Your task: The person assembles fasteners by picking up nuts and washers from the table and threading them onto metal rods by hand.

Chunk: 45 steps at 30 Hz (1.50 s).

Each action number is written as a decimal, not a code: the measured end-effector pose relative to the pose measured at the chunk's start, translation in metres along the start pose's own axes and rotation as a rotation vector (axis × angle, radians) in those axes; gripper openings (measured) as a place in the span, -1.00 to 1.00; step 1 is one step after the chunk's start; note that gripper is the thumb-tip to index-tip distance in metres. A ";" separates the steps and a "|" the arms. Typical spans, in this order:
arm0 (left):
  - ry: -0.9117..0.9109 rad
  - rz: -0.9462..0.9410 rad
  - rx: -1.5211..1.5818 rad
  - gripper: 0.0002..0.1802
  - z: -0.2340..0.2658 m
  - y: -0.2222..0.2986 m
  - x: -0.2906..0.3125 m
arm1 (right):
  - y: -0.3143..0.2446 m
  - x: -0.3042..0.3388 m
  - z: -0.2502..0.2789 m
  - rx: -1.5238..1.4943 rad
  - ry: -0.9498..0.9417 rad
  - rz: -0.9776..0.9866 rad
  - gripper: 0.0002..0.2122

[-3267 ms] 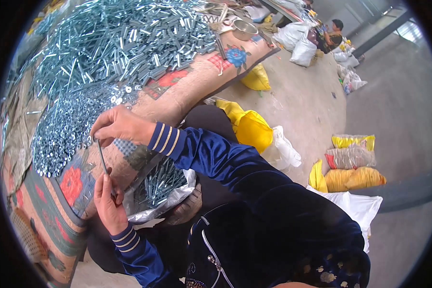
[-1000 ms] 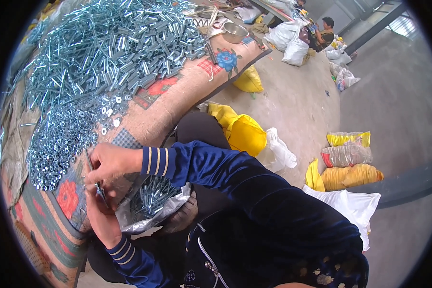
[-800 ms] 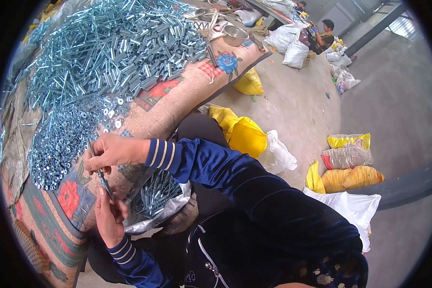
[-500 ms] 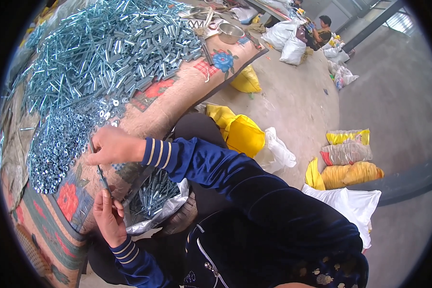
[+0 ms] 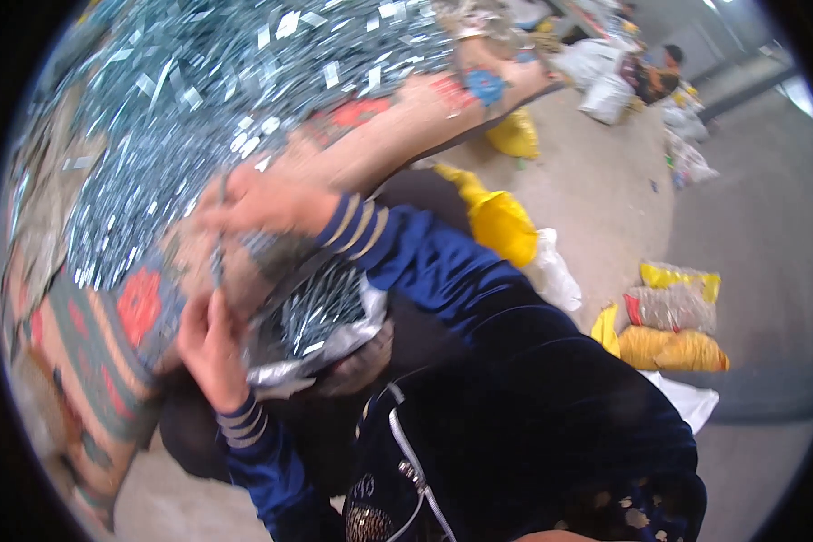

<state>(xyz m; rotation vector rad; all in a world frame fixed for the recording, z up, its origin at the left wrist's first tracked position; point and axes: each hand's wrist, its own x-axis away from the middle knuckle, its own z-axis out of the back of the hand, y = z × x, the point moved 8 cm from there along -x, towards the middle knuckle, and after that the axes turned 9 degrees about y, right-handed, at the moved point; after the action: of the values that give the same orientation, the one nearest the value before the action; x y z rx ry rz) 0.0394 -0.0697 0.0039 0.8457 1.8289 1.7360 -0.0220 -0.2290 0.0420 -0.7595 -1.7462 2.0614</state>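
Between my two hands a thin metal bolt stands nearly upright, blurred by motion. My left hand pinches its lower end between thumb and fingers. Around the upper part the fingers of my right hand are closed, and small parts on the bolt are too smeared to make out. Just beyond my right hand lies a heap of small nuts and washers. Behind that spreads a larger heap of metal sleeves and rods. Below my right wrist, a silvery bag holds many bolts.
The heaps lie on a flowered blanket with a raised edge. Yellow bags and a white bag are on the floor to the right. Stacked filled sacks stand farther right. Another person sits at the far back.
The whole view has shifted, so the heaps appear higher and the floor bags farther right. Both hands still hold the bolt, now turned more upright.
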 end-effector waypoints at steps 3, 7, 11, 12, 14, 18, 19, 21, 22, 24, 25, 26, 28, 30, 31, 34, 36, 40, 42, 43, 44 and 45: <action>0.012 0.010 -0.034 -0.83 -0.008 0.009 0.001 | -0.015 0.009 0.017 0.499 0.074 -0.028 -0.73; 0.005 0.030 0.010 -0.85 -0.002 0.005 0.001 | -0.017 0.009 0.002 -0.269 0.065 0.034 -0.71; 0.028 0.032 0.034 -0.84 0.009 0.002 0.001 | -0.001 0.010 -0.001 0.458 0.041 -0.166 -0.73; 0.015 0.040 0.048 -0.84 0.005 0.002 0.001 | -0.012 0.011 0.002 0.272 0.158 0.029 -0.73; 0.022 0.006 0.045 -0.84 0.001 0.006 -0.002 | -0.009 0.007 0.005 -0.038 0.137 0.065 -0.71; 0.009 0.027 0.014 -0.84 0.006 0.006 -0.001 | 0.001 0.016 0.002 0.544 -0.045 -0.430 -0.65; -0.005 0.053 0.014 -0.84 0.003 0.006 -0.001 | -0.001 0.014 -0.002 0.320 -0.015 -0.239 -0.63; -0.023 0.060 0.020 -0.86 0.005 0.002 -0.001 | -0.005 0.016 -0.012 -0.023 -0.115 -0.080 -0.55; -0.030 0.043 0.030 -0.87 0.004 0.001 -0.001 | -0.004 0.019 -0.017 0.066 -0.205 -0.046 -0.64; -0.014 -0.013 0.031 -0.87 0.004 0.001 0.002 | 0.002 0.026 -0.026 0.107 -0.161 -0.091 -0.76; 0.043 -0.088 -0.066 -0.86 0.004 0.000 0.002 | 0.015 0.025 -0.024 0.139 -0.095 -0.090 -0.79; 0.150 -0.268 -0.293 -0.83 0.005 0.003 0.003 | 0.026 0.024 -0.019 0.170 -0.028 -0.090 -0.81; 0.266 -0.571 -0.614 -0.80 0.003 0.025 0.014 | 0.021 0.025 -0.022 0.215 -0.008 -0.082 -0.78; 0.301 -0.607 -0.642 -0.79 0.004 0.027 0.016 | 0.022 0.027 -0.018 0.234 0.074 -0.118 -0.76; 0.191 -0.494 -0.569 -0.79 0.004 0.013 0.008 | 0.007 0.028 -0.016 0.386 0.122 -0.066 -0.79; -0.370 0.194 -0.020 -0.81 -0.009 -0.004 0.002 | -0.029 0.039 -0.011 0.518 0.108 0.002 -0.81; -0.336 0.194 -0.062 -0.82 0.001 0.004 -0.004 | -0.041 0.052 -0.024 0.613 -0.180 0.163 -0.78; -0.029 0.001 -0.150 -0.80 0.020 0.030 -0.049 | -0.037 0.075 -0.027 0.610 -0.434 0.206 -0.74; 0.147 -0.311 -0.443 -0.78 0.023 0.064 -0.081 | -0.038 0.072 -0.021 0.632 -0.438 0.216 -0.74; 0.205 -0.397 -0.487 -0.75 0.017 0.083 -0.093 | -0.043 0.068 -0.015 0.629 -0.422 0.223 -0.75; 0.259 -0.484 -0.531 -0.71 0.008 0.100 -0.107 | -0.047 0.064 -0.009 0.626 -0.403 0.228 -0.76; 0.277 -0.533 -0.644 -0.64 -0.001 0.106 -0.128 | -0.048 0.061 -0.003 0.611 -0.388 0.218 -0.78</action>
<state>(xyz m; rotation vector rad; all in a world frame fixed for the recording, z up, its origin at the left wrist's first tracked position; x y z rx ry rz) 0.1396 -0.1618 0.1003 -0.1329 1.3192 1.9382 -0.0733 -0.1820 0.0773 -0.3865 -1.0945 2.8302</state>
